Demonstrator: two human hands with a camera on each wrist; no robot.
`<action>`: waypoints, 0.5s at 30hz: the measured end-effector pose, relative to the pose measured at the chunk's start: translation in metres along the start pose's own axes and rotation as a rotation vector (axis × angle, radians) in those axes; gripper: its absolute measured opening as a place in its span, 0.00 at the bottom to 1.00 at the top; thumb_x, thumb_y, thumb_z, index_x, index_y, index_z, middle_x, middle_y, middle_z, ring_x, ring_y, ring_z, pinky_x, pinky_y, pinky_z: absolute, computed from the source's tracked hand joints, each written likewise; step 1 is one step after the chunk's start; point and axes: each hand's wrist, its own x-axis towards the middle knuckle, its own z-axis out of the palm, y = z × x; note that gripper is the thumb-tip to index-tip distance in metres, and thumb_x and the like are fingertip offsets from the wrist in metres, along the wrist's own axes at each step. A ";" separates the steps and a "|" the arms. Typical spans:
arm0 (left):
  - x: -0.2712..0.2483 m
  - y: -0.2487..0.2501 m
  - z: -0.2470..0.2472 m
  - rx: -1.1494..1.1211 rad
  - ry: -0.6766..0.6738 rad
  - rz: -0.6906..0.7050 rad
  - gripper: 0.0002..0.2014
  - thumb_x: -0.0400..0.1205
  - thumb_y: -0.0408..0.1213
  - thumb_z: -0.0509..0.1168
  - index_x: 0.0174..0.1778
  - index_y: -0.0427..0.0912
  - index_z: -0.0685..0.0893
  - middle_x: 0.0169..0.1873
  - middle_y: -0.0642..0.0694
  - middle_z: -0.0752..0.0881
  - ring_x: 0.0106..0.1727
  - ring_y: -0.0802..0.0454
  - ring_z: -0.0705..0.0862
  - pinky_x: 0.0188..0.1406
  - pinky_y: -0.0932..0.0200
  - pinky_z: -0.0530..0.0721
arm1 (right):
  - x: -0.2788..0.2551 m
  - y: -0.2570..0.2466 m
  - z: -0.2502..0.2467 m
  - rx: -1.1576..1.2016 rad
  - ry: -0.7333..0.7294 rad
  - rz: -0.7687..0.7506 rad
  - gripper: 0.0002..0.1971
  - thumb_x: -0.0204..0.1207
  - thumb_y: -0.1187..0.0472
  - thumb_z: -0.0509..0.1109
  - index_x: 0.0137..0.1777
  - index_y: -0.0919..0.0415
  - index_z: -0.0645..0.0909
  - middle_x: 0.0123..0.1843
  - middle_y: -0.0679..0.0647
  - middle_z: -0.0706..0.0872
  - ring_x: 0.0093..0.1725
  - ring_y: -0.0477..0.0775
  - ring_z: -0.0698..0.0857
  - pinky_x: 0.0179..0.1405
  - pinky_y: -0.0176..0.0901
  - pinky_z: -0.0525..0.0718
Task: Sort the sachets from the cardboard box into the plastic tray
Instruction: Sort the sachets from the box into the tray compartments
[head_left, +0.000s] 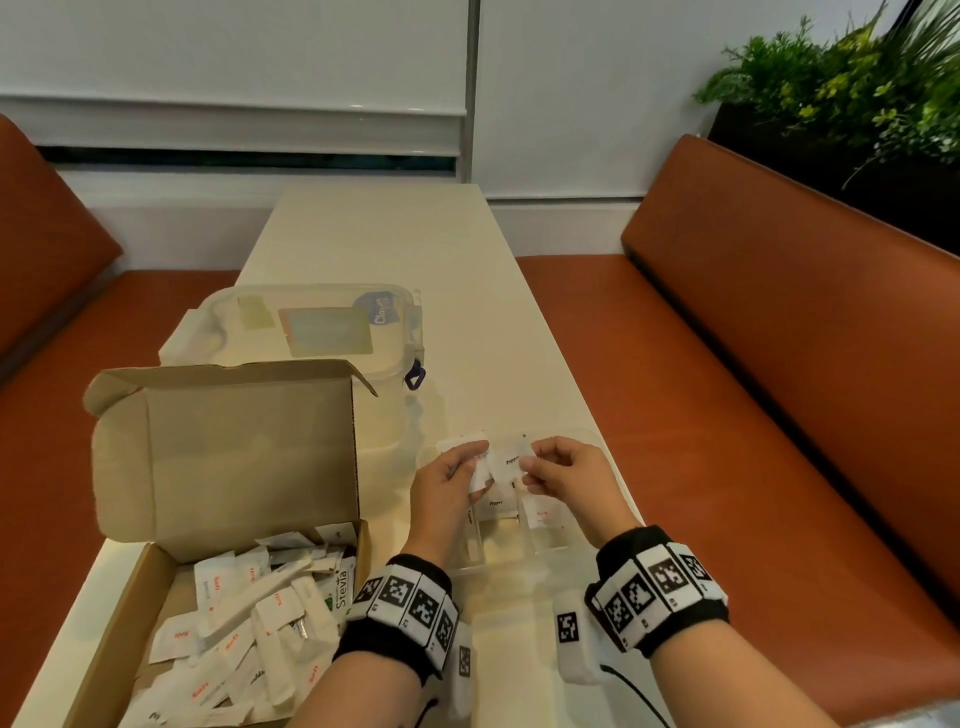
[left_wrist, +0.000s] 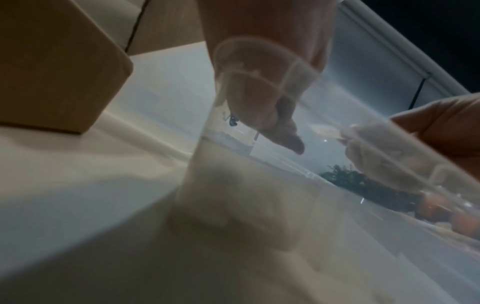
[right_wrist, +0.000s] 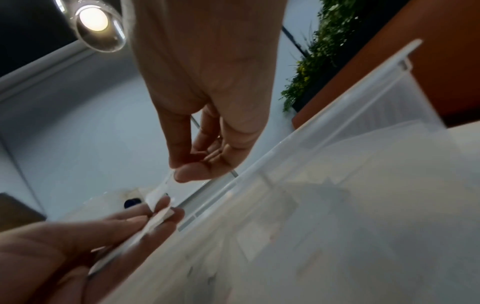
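Box (head_left: 156, 587) near left, lid up, heaped with white sachets (head_left: 244, 618). Clear tray (head_left: 582, 441) right of box, few sachets in near compartments. Left hand (head_left: 447, 483) pinches small stack above tray; right hand (head_left: 566, 478) pinches one sachet (head_left: 511, 460). Lidded tub (head_left: 311, 332) behind box.

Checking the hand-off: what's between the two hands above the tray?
Head view: a white sachet spans the gap, left hand and right hand both pinching sachets over the tray.
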 end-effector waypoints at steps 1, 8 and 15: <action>0.000 0.000 0.002 -0.014 -0.018 -0.015 0.14 0.85 0.26 0.59 0.47 0.45 0.88 0.51 0.48 0.88 0.54 0.54 0.85 0.43 0.63 0.88 | 0.001 -0.001 -0.002 0.045 0.008 0.005 0.02 0.73 0.73 0.72 0.44 0.68 0.82 0.32 0.56 0.85 0.30 0.48 0.86 0.34 0.35 0.86; 0.000 -0.003 0.004 0.043 -0.027 -0.011 0.03 0.79 0.32 0.70 0.46 0.37 0.88 0.47 0.39 0.88 0.48 0.48 0.87 0.53 0.48 0.88 | 0.003 0.005 0.003 0.087 -0.031 0.076 0.08 0.73 0.73 0.72 0.39 0.63 0.77 0.33 0.59 0.86 0.31 0.49 0.87 0.35 0.36 0.87; 0.002 -0.006 0.005 0.077 -0.035 -0.033 0.05 0.80 0.31 0.68 0.46 0.35 0.88 0.42 0.40 0.90 0.43 0.50 0.88 0.44 0.55 0.89 | 0.008 -0.002 0.002 -0.083 0.053 -0.075 0.03 0.72 0.67 0.75 0.43 0.61 0.85 0.35 0.54 0.87 0.35 0.49 0.85 0.38 0.37 0.86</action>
